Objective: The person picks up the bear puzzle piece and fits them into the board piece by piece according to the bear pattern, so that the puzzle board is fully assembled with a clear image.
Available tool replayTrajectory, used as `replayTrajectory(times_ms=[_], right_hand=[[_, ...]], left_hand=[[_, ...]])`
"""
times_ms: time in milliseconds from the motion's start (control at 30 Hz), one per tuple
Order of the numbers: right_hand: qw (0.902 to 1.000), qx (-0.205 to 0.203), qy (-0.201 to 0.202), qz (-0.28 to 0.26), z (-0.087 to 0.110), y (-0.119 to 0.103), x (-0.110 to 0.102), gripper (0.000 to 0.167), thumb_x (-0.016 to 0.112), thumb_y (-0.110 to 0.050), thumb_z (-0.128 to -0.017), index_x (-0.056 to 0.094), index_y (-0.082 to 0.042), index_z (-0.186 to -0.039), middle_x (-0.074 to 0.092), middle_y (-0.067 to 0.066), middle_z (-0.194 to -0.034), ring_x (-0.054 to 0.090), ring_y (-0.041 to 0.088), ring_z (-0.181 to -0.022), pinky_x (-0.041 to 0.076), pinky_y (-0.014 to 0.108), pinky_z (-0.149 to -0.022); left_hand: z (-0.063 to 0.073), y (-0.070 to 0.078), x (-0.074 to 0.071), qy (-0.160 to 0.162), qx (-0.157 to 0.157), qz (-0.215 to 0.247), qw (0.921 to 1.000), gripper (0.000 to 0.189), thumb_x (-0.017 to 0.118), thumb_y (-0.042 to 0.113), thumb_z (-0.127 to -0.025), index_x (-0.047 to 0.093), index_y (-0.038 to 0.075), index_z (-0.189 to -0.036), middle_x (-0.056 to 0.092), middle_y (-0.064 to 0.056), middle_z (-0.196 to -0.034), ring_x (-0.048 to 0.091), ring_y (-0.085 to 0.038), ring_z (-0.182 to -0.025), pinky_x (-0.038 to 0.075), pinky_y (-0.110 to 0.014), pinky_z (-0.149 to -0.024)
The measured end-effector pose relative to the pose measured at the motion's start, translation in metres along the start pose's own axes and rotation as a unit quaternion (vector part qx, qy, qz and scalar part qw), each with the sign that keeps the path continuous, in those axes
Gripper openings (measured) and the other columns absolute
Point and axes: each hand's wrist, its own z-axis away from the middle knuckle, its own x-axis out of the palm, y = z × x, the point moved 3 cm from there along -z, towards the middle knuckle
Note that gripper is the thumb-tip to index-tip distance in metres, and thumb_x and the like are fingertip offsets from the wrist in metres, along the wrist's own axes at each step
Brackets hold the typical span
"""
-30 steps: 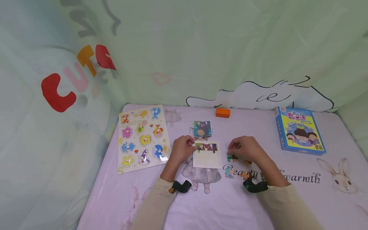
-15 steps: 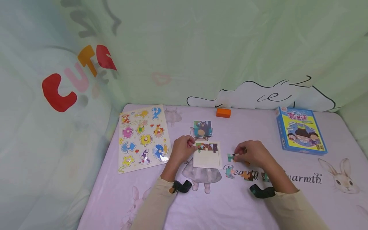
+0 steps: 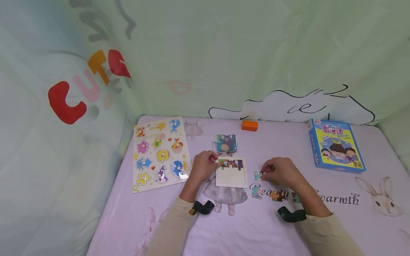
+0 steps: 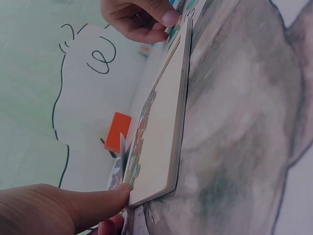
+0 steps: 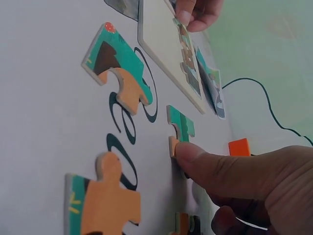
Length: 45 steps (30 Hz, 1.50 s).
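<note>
Nearest, just below right of centre in the head view, loose puzzle pieces [image 3: 277, 196] are lying on the counter [image 3: 243, 231]. Above them, the right hand [image 3: 282, 171] is pinching a green-and-orange piece [image 5: 182, 118] by its edge, thumb and fingers nearly closed; whether that piece is resting flat or tilting cannot be told. At frame centre, the left hand [image 3: 203, 165] is gripping the upper-left corner of the tray [image 3: 232, 177], thumb on top. Here the pinch is probably needing to be light, leaving the tabs free; turning the piece until its colours are matching the bear strip [image 3: 229, 163], then pressing straight down, is likely serving best.

The pieces are looking thin and stiff, with rounded tabs, curved sockets and smooth printed faces. The tray is showing a pale, plain bed inside a rim. Farther up, a squarish bear card [image 3: 226, 143] is showing above the tray, and a smooth, box-shaped orange block [image 3: 249, 125] is sitting near upper centre.
</note>
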Motion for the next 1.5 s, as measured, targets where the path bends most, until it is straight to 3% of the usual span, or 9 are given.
replayTrajectory(times_ms=[467, 733, 1000, 1267, 1500], right_hand=[[0.9995, -0.015, -0.018, -0.019, 0.001, -0.007, -0.006, 0.013, 0.082, -0.022, -0.086, 0.071, -0.015, -0.089, 0.062, 0.002, -0.082, 0.054, 0.021, -0.080, 0.046, 0.030, -0.060], [0.9959, -0.068, -0.030, -0.053, -0.003, -0.023, -0.006, 0.014, 0.080, -0.023, -0.089, 0.069, -0.015, -0.092, 0.064, 0.000, -0.082, 0.055, 0.020, -0.085, 0.047, 0.032, -0.073], [0.9916, -0.082, -0.022, -0.098, -0.011, -0.040, 0.007, 0.009, 0.076, -0.018, -0.092, 0.070, -0.013, -0.097, 0.064, 0.002, -0.086, 0.055, 0.021, -0.085, 0.048, 0.031, -0.075], [0.9879, -0.092, -0.008, -0.124, -0.014, -0.056, 0.021, 0.008, 0.074, -0.019, -0.093, 0.070, -0.012, -0.097, 0.063, 0.003, -0.085, 0.055, 0.020, -0.082, 0.047, 0.030, -0.069], [0.9875, -0.080, -0.001, -0.136, -0.018, -0.063, 0.028, 0.011, 0.073, -0.017, -0.094, 0.072, -0.010, -0.102, 0.065, 0.004, -0.085, 0.055, 0.020, -0.081, 0.046, 0.030, -0.070]], left_hand=[[0.001, 0.001, 0.000, 0.000, -0.013, 0.009, 0.9999, 0.018, 0.082, 0.013, -0.086, 0.070, 0.008, -0.098, 0.058, -0.001, -0.081, 0.051, -0.012, -0.073, 0.043, -0.020, -0.064], [0.000, 0.001, 0.001, 0.000, -0.010, 0.002, 1.0000, 0.018, 0.082, 0.014, -0.086, 0.069, 0.008, -0.098, 0.058, -0.001, -0.080, 0.051, -0.012, -0.073, 0.043, -0.020, -0.063], [0.000, 0.001, 0.000, 0.001, -0.007, -0.001, 1.0000, 0.018, 0.082, 0.014, -0.085, 0.069, 0.008, -0.097, 0.058, -0.001, -0.080, 0.051, -0.012, -0.073, 0.044, -0.021, -0.064], [0.000, 0.001, -0.001, 0.001, -0.001, -0.006, 1.0000, 0.018, 0.082, 0.014, -0.086, 0.069, 0.008, -0.098, 0.058, -0.001, -0.081, 0.052, -0.012, -0.073, 0.044, -0.021, -0.065], [0.000, 0.001, -0.001, 0.001, 0.005, -0.011, 0.9999, 0.018, 0.082, 0.015, -0.086, 0.069, 0.008, -0.097, 0.058, -0.001, -0.080, 0.051, -0.012, -0.072, 0.043, -0.021, -0.063]])
